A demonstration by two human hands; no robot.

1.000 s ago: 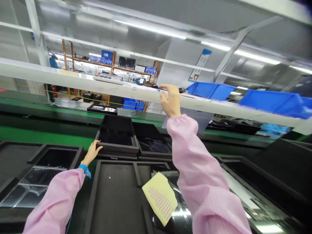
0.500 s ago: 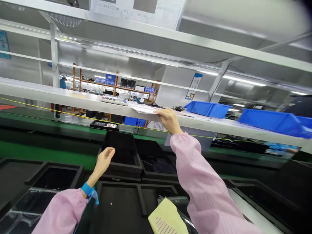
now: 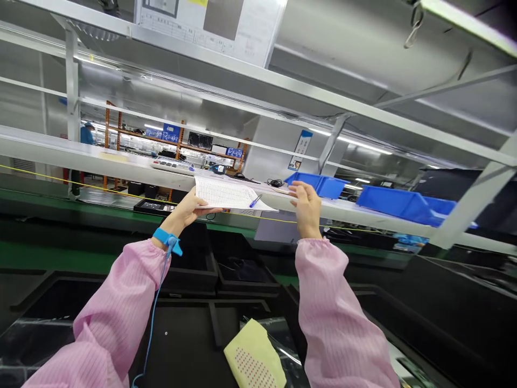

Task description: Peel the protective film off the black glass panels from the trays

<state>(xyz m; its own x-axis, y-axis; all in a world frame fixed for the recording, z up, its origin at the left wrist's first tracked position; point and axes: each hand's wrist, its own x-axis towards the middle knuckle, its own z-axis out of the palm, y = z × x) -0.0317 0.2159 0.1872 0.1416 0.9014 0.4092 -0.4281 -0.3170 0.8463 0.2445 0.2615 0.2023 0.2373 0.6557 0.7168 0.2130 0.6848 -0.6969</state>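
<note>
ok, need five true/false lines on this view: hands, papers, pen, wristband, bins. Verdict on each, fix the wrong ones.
1. The left hand holds the papers. True.
2. The pen is in the right hand. False: it lies on the papers, apart from that hand.
3. The wristband is on the right wrist. False: it is on the left wrist.
4. The blue bins are on the shelf. True.
5. The yellow sheet is blank. False: it has rows of reddish dots.
</note>
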